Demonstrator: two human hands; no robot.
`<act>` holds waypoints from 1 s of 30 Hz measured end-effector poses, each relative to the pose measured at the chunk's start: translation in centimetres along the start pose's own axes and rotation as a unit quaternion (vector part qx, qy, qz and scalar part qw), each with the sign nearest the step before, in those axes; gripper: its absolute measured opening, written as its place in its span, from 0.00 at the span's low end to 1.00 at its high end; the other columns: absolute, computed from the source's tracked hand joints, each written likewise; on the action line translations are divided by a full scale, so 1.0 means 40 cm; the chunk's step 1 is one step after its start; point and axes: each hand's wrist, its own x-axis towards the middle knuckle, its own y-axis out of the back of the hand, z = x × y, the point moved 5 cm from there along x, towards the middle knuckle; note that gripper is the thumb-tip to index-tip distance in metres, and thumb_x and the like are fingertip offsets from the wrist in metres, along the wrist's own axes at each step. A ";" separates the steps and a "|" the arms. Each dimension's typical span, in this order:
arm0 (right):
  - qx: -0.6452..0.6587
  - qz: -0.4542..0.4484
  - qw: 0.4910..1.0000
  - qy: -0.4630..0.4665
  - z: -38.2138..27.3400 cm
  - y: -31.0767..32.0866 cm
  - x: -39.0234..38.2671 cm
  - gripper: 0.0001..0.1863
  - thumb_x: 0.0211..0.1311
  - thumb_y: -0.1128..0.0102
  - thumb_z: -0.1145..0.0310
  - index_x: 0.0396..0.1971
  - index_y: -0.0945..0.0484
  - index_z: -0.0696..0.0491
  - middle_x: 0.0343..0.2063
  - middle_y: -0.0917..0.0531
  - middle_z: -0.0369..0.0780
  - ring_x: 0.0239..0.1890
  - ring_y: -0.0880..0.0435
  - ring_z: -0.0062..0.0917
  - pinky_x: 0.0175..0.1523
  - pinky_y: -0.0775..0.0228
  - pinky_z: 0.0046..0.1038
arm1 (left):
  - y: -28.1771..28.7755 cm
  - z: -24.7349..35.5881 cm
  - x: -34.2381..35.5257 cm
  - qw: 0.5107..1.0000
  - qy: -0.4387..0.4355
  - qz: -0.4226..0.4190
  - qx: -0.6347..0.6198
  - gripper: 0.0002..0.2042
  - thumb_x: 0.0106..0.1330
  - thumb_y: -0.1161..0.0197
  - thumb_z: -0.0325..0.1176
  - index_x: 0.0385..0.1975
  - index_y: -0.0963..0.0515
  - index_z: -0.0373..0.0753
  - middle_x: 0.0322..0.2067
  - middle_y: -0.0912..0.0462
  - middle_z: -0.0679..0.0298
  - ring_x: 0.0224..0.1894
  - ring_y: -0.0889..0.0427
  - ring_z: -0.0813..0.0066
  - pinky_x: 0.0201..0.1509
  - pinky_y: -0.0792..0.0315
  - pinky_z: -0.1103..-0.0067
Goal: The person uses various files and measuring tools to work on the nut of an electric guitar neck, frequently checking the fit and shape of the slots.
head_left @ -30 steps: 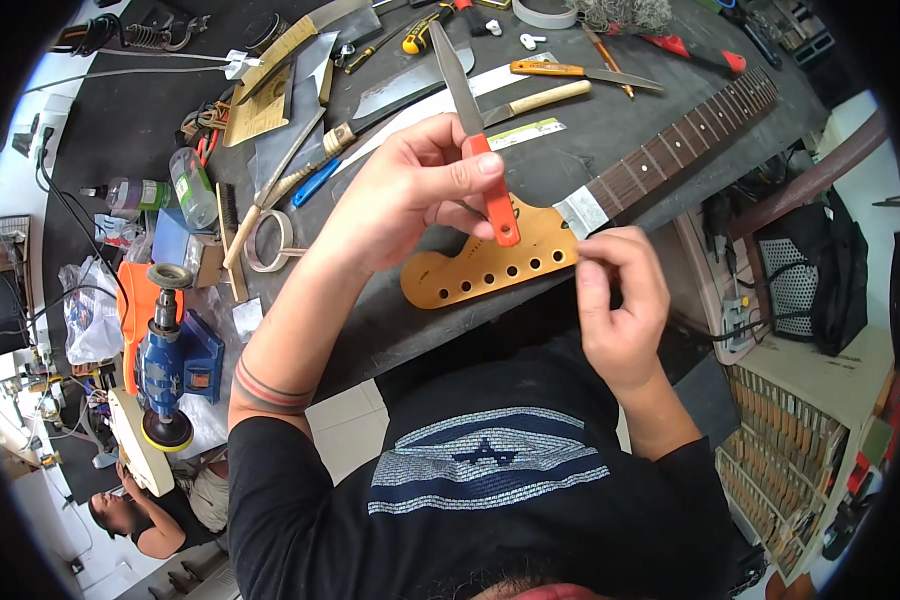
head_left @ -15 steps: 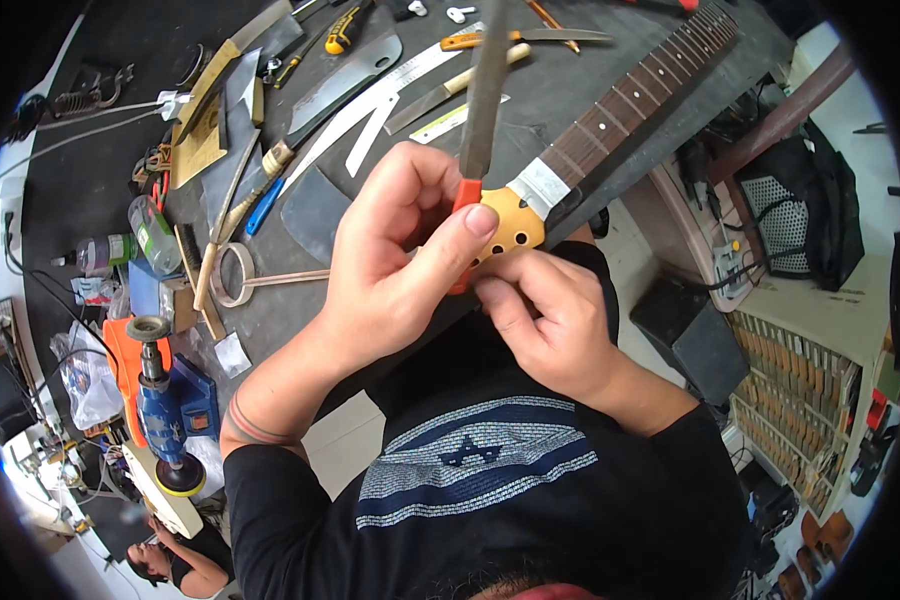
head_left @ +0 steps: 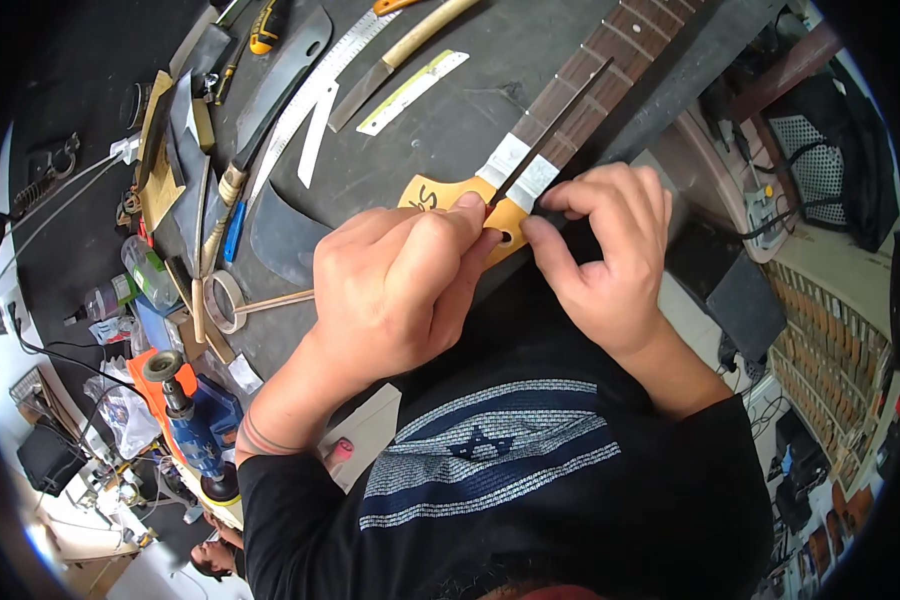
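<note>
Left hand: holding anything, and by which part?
The left hand grips a slim dark-bladed tool by its handle end, mostly hidden in the fist.

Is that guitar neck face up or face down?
Face up: the guitar neck shows its dark fretboard on top.

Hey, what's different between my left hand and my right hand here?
The left hand is closed around a slim dark-bladed tool; the right hand holds no tool. The left hand shows its back, while the right hand's thumb and forefinger stand parted. Both are bare and close to the yellow-orange headstock.
</note>
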 end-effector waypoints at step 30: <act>-0.007 0.008 1.000 0.029 0.020 -0.021 0.016 0.13 0.59 0.15 0.63 0.35 0.15 0.45 0.34 0.17 0.28 0.40 0.22 0.28 0.46 0.39 0.35 | -0.039 -0.005 -0.006 0.999 0.010 -0.033 0.016 0.10 0.66 0.24 0.15 0.41 0.17 0.31 0.30 0.10 0.55 0.25 0.11 0.58 0.30 0.21 0.70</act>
